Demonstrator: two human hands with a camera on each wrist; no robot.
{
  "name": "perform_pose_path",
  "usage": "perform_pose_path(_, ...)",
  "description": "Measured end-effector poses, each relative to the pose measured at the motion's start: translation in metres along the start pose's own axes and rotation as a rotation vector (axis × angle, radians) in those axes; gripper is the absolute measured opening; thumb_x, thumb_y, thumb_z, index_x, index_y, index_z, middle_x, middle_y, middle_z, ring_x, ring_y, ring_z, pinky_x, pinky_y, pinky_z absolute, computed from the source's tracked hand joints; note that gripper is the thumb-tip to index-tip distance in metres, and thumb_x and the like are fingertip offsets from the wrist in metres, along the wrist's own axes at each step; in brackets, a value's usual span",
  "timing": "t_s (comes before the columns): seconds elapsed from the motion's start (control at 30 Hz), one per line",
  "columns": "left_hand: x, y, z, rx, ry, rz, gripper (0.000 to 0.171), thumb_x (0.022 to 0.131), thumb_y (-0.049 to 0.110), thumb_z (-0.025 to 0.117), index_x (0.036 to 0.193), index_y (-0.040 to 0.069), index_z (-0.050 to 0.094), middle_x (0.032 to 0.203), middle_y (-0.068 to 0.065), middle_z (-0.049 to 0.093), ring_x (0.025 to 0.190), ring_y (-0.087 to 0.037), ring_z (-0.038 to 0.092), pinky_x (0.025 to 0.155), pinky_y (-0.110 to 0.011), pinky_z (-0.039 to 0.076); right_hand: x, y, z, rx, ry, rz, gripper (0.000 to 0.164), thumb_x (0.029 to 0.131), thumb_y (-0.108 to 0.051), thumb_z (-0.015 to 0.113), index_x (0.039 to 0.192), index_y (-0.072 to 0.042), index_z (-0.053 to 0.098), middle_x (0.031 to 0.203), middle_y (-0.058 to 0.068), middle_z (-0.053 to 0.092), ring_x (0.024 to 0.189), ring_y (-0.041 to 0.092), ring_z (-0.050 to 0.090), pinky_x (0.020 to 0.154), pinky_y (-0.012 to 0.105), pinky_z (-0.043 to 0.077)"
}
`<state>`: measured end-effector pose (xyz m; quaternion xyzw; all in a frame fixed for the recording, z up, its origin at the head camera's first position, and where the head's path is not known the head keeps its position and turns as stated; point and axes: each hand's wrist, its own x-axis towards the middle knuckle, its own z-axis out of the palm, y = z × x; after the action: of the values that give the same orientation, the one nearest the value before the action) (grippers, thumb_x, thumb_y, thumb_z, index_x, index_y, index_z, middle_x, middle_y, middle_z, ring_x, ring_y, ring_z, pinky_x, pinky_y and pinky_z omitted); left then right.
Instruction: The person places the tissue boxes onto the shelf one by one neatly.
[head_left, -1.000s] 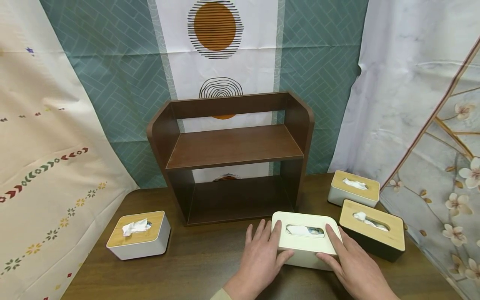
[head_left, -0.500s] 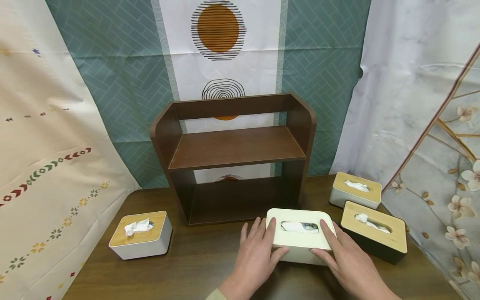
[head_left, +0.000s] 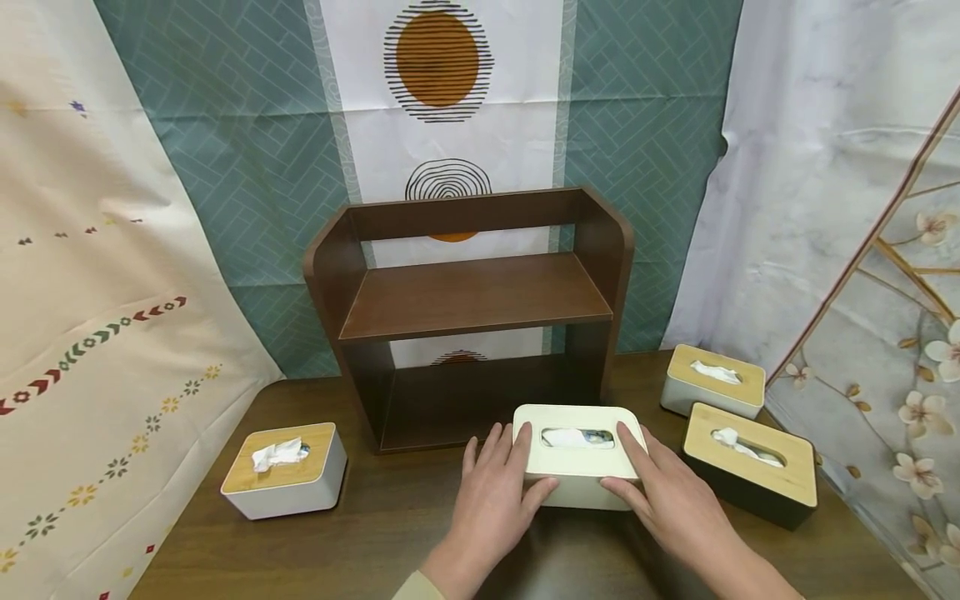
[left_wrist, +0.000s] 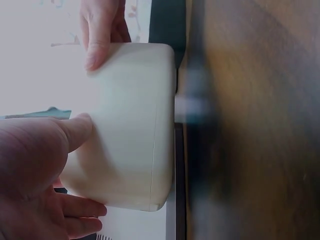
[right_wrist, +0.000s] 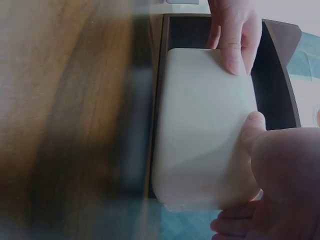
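A cream tissue box [head_left: 579,492] with a slotted lid and white tissue showing is held between both hands in front of the shelf. My left hand [head_left: 491,492] grips its left end, thumb on the front face and fingers along the side. At the right end, my right hand [head_left: 667,496] holds it the same way, with the thumb [right_wrist: 252,127] on the front face. The wrist views show the box's smooth front [left_wrist: 125,120] level and seemingly raised off the table. Its far side is hidden.
A dark brown two-tier shelf [head_left: 476,296] stands behind the box. To the right are a black tissue box [head_left: 738,492] and a grey one [head_left: 686,396], both with wooden lids. A white wooden-lidded tissue box [head_left: 288,498] sits on the left of the wooden table [head_left: 300,558].
Both hands have carried the cream tissue box leftward and slightly away, closer to the shelf's lower front edge. The other tissue boxes have stayed put. The head view has shifted slightly.
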<state>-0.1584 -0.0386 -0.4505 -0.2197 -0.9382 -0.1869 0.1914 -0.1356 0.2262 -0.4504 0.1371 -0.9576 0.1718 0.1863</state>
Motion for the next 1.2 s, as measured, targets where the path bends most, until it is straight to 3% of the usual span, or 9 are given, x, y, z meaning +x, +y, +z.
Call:
perform_pose_path(0.47,0.009,-0.023,-0.005,-0.033,0.035,-0.039,0.076,0.101,0.045,0.082,0.159,0.003,0.057,0.156,-0.026,0.059,0.152,-0.047,0.049,0.120,-0.073,0.036,0.031,-0.007,0.010,0.046,-0.015,-0.038,0.080,0.104,-0.048,0.077,0.167,-0.008,0.049,0.161,0.033,0.051,0.140,0.050,0.059,0.095,0.067,0.057)
perform_pose_path(1.2,0.033,-0.059,0.000,0.013,0.063,-0.078,0.077,0.101,0.047,0.081,0.159,0.003,0.055,0.153,-0.025,0.062,0.148,-0.046,0.053,0.117,-0.071,0.040,0.086,-0.012,0.028,0.069,-0.008,-0.127,0.079,0.100,-0.043,0.082,0.162,-0.002,0.054,0.148,0.033,0.062,0.128,0.049,0.067,0.091,0.064,0.060)
